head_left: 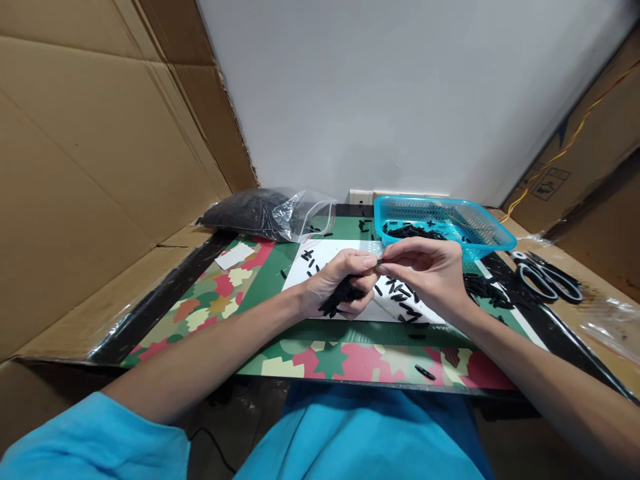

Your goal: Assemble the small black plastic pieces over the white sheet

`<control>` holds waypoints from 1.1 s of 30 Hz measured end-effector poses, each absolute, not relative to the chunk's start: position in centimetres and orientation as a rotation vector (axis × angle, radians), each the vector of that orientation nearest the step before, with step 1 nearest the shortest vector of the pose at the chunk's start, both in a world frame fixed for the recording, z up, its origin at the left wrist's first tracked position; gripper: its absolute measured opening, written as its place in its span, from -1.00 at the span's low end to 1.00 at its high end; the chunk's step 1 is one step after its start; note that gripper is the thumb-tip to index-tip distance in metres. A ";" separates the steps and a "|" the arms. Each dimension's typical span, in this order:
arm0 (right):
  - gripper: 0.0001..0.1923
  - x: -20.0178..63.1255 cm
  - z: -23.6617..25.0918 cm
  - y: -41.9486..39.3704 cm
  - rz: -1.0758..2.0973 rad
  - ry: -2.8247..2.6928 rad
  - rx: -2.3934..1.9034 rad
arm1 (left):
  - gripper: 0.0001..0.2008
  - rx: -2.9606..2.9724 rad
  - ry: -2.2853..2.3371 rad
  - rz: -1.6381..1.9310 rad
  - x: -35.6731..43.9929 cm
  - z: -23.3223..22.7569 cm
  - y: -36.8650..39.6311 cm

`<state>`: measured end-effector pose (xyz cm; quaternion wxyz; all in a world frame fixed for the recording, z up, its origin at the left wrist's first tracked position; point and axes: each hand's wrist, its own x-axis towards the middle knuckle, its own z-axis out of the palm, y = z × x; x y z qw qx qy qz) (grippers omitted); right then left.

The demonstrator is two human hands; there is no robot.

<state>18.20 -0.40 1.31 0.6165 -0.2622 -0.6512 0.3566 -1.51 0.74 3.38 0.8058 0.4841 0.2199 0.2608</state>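
My left hand (pixel 350 277) is closed around a bunch of small black strips (pixel 340 297), which stick out below the palm. Between its thumb and forefinger shows the end of one small black piece (pixel 380 262). The fingertips of my right hand (pixel 425 267) pinch that same piece from the other side, so the two hands meet over it. Beneath them lies a white sheet (pixel 310 300) with several loose black pieces (pixel 410 312) scattered over it. What exactly the pieces are is too small to tell.
A blue plastic basket (pixel 490 230) with black pieces stands behind my right hand. At the back left rests a clear zip bag (pixel 260 213) full of black material. Scissors (pixel 547 277) lie at the right, near a pile of black pieces (pixel 485 290). Cardboard (pixel 100 133) walls the left side.
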 end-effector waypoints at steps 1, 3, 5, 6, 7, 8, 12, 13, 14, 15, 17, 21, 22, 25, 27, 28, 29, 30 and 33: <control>-0.86 18.3 1.3 -0.3 0.834 -1.517 -0.594 | -0.63 1.025 0.479 0.548 -1.5 3.4 0.8; -0.89 18.5 1.4 -0.2 0.851 -1.555 -0.574 | -0.62 0.995 0.492 0.516 -1.6 3.4 0.9; -0.91 18.6 1.5 -0.2 0.865 -1.578 -0.565 | -0.61 0.951 0.481 0.489 -1.7 3.3 1.1; -0.91 18.7 1.6 -0.2 0.882 -1.581 -0.566 | -0.60 0.925 0.470 0.482 -1.8 3.3 1.2; -0.91 18.7 1.7 -0.2 0.905 -1.578 -0.568 | -0.60 0.899 0.461 0.477 -1.8 3.3 1.2; -0.91 18.7 1.8 -0.3 0.934 -1.573 -0.570 | -0.59 0.879 0.456 0.474 -1.9 3.3 1.3; -0.90 18.7 1.8 -0.2 1.077 -1.554 -0.553 | -0.55 0.888 0.468 0.468 -1.8 3.5 1.2; -0.89 18.7 1.8 -0.2 1.110 -1.550 -0.545 | -0.55 0.900 0.474 0.468 -1.8 3.6 1.1; -0.89 18.7 1.7 -0.1 1.138 -1.546 -0.538 | -0.54 0.908 0.479 0.471 -1.7 3.7 1.0; -0.88 18.7 1.6 -0.1 1.158 -1.542 -0.534 | -0.53 0.914 0.483 0.475 -1.7 3.7 0.9; -0.87 18.7 1.5 0.0 1.174 -1.531 -0.538 | -0.52 0.923 0.489 0.484 -1.6 3.8 0.8; -0.86 18.6 1.4 -0.1 1.169 -1.506 -0.563 | -0.55 0.939 0.500 0.491 -1.5 3.9 0.8; -0.86 18.6 1.4 -0.1 1.173 -1.501 -0.565 | -0.55 0.943 0.502 0.494 -1.5 3.9 0.8; -0.87 18.6 1.3 0.0 1.198 -1.477 -0.554 | -0.57 0.963 0.510 0.501 -1.4 3.8 0.7; -0.89 18.5 1.1 0.1 1.221 -1.452 -0.535 | -0.58 0.985 0.521 0.504 -1.3 3.8 0.7; -0.90 18.5 1.0 0.2 1.236 -1.439 -0.526 | -0.59 0.995 0.527 0.510 -1.3 3.7 0.7; -0.91 18.5 0.9 0.3 1.252 -1.429 -0.516 | -0.59 1.005 0.530 0.515 -1.3 3.7 0.7; -0.92 18.5 0.8 0.4 1.269 -1.422 -0.508 | -0.59 1.015 0.531 0.515 -1.3 3.7 0.7; -0.93 18.5 0.6 0.5 1.320 -1.412 -0.495 | -0.56 1.037 0.519 0.487 -1.3 3.5 0.8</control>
